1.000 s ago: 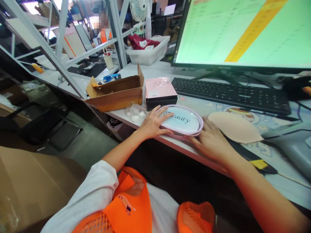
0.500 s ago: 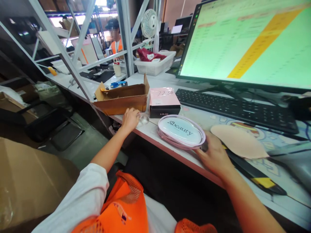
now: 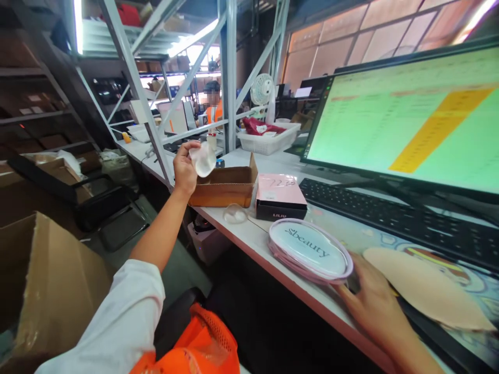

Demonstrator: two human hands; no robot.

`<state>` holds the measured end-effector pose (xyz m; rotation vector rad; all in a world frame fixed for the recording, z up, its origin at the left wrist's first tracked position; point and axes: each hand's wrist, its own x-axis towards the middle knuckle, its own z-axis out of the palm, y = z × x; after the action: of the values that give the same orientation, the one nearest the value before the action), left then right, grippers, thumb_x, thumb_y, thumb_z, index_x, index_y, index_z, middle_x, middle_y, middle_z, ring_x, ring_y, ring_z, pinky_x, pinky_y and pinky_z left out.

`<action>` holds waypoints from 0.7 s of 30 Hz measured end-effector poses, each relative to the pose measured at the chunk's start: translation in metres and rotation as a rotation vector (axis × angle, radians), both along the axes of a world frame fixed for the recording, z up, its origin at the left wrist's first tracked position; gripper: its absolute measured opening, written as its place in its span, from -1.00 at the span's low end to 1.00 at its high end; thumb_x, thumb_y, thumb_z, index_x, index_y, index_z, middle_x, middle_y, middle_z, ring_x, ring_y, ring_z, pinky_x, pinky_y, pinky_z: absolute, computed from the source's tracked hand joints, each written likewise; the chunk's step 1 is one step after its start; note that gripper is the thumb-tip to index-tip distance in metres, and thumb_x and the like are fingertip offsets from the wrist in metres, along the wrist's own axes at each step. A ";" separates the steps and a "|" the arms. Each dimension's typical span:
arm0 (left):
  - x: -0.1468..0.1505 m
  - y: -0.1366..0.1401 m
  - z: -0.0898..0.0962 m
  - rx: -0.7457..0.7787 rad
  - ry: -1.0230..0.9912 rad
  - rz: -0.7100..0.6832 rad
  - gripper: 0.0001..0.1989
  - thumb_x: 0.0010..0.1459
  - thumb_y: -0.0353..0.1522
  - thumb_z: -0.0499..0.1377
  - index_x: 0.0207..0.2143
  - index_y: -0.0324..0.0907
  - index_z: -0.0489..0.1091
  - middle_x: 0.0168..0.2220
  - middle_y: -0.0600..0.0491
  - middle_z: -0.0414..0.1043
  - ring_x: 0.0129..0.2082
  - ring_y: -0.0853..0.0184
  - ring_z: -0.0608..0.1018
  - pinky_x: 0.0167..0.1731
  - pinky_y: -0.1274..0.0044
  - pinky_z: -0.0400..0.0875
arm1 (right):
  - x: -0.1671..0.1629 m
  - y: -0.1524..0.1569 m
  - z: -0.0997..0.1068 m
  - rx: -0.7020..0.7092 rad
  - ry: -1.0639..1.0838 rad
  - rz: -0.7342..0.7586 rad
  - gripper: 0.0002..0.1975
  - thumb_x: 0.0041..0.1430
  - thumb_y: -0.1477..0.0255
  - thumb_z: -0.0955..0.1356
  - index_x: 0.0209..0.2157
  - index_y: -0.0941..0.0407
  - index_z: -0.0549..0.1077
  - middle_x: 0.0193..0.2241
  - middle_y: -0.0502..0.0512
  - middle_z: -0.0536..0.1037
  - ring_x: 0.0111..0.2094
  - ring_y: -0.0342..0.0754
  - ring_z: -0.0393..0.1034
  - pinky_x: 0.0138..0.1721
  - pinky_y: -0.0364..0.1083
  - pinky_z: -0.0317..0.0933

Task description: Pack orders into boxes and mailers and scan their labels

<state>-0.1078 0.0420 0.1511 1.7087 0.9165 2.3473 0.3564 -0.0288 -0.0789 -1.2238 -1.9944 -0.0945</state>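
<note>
My left hand [image 3: 185, 169] is raised above the desk's left side, its thumb and fingers closed on a translucent white rounded pad [image 3: 204, 160]. Below it, close to the front edge, lies another clear round pad [image 3: 235, 213]. My right hand [image 3: 368, 291] grips the right end of an oval clear-topped case [image 3: 310, 249] with a pink rim and "beauty" lettering. Its fingertips are partly hidden by the case. A beige oval pad [image 3: 424, 288] lies just right of that hand.
An open cardboard box [image 3: 226, 192] stands beside a pink-and-black box [image 3: 281, 197]. Behind are a white basket [image 3: 268, 141], a keyboard [image 3: 390, 218] and a monitor [image 3: 413, 114]. A metal frame post [image 3: 231, 78] rises at the back. A co-worker [image 3: 213, 106] sits beyond it.
My left hand has risen from the desk edge with a translucent pad in it, leaving another on the desk. The view has tilted up and left. My right hand stays at the case.
</note>
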 end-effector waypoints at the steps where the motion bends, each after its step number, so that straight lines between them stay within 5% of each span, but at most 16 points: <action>1: -0.005 0.006 0.007 0.032 0.001 0.008 -0.69 0.14 -0.11 0.41 -0.25 -0.07 0.44 -0.18 0.05 0.53 -0.15 0.30 0.62 -0.06 0.46 0.53 | 0.000 0.000 -0.001 0.008 -0.002 -0.002 -0.33 0.34 0.06 0.27 0.35 0.12 0.28 0.19 0.45 0.50 0.18 0.47 0.44 0.20 0.43 0.32; 5: -0.022 0.020 0.030 0.126 0.104 0.126 -0.79 0.18 -0.20 0.38 -0.26 -0.10 0.49 -0.27 0.07 0.49 -0.23 0.32 0.58 -0.09 0.48 0.52 | 0.001 0.001 -0.003 0.049 -0.022 -0.022 -0.37 0.36 0.06 0.28 0.28 0.18 0.35 0.16 0.48 0.52 0.16 0.45 0.46 0.18 0.40 0.37; 11: -0.035 0.021 0.046 0.071 0.320 0.290 -0.89 0.26 -0.28 0.27 -0.25 -0.13 0.50 0.01 -0.06 0.52 0.06 0.23 0.59 -0.05 0.49 0.54 | 0.002 0.005 -0.009 0.069 -0.070 -0.066 -0.41 0.38 0.09 0.25 0.22 0.22 0.39 0.17 0.44 0.54 0.17 0.36 0.48 0.17 0.30 0.42; 14: -0.037 0.021 0.048 0.003 0.328 0.274 -0.92 0.33 -0.32 0.18 -0.22 -0.13 0.43 -0.13 -0.02 0.60 -0.11 0.28 0.66 -0.07 0.48 0.54 | 0.003 0.006 -0.011 0.069 -0.064 -0.077 -0.41 0.37 0.08 0.25 0.21 0.21 0.40 0.17 0.43 0.55 0.17 0.34 0.48 0.19 0.29 0.41; 21: -0.038 0.020 0.057 -0.103 0.263 0.510 -0.91 0.21 -0.46 0.22 -0.28 -0.13 0.35 -0.42 0.11 0.50 -0.42 0.35 0.60 -0.35 0.55 0.42 | 0.001 0.004 -0.007 0.070 -0.048 -0.063 -0.45 0.37 0.10 0.27 0.18 0.19 0.42 0.16 0.41 0.56 0.17 0.31 0.49 0.18 0.27 0.42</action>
<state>-0.1457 0.0618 0.2082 1.9559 1.6615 2.3183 0.3576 -0.0248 -0.0854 -1.2504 -1.9765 -0.2251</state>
